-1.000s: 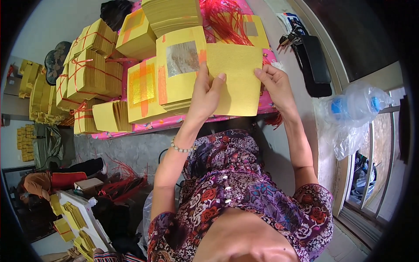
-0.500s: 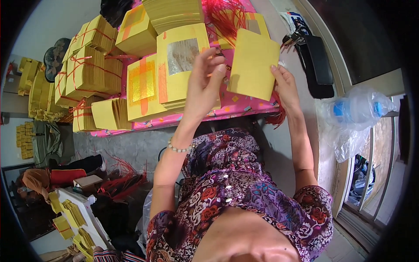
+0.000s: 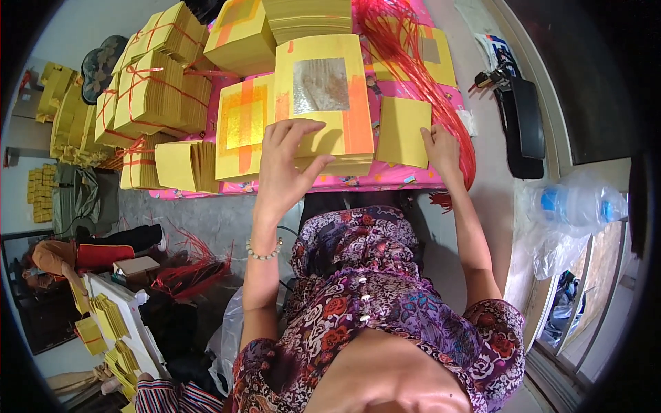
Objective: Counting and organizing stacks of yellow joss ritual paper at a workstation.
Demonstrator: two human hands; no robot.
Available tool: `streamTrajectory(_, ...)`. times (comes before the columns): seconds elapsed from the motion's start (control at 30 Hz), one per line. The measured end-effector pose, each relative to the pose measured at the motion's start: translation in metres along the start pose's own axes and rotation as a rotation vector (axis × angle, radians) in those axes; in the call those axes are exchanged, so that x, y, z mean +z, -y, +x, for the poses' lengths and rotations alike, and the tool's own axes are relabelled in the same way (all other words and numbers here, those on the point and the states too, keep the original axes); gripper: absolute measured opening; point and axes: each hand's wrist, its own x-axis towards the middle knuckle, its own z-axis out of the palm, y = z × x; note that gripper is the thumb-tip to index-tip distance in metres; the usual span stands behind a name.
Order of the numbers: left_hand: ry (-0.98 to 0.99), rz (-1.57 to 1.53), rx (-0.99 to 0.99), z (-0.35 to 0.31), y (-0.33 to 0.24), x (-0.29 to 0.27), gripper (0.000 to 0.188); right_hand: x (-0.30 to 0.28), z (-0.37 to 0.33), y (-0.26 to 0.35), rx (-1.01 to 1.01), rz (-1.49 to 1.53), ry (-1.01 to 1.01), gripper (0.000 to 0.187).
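My left hand [image 3: 284,165] is held with fingers curved and apart over the front edge of a stack of yellow paper sheets [image 3: 286,82]. The top sheet bears a silver square [image 3: 321,85] and orange bands; nothing is in this hand. My right hand [image 3: 444,153] pinches the right edge of a folded yellow paper [image 3: 403,131], which lies low over the pink patterned tablecloth [image 3: 261,184]. Whether the paper fully touches the cloth I cannot tell. Left of the silver-square stack stands another stack with a gold square [image 3: 245,122].
Bundles of yellow paper tied with red strips [image 3: 148,93] stand at the left. Long red plastic strips [image 3: 447,103] trail along the table's right side. Beyond lie keys [image 3: 490,78] and a black case [image 3: 527,117]. A plastic-wrapped bottle [image 3: 575,203] stands right; other people work lower left.
My right hand has brought the folded paper down toward the cloth. My left hand has drawn away leftward from beside it, to the paper stack's front. The whole view has shifted slightly.
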Motion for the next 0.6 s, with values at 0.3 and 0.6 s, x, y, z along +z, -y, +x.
streamTrajectory(0.3,0.048,0.084,0.088,0.005,0.015,0.001,0.043,-0.062,-0.021,0.095,-0.27,0.137,-0.003,0.031)
streamTrajectory(0.6,0.068,0.053,0.082,0.005,0.018,0.003,0.036,-0.068,-0.024,0.144,-0.842,0.149,0.053,0.041)
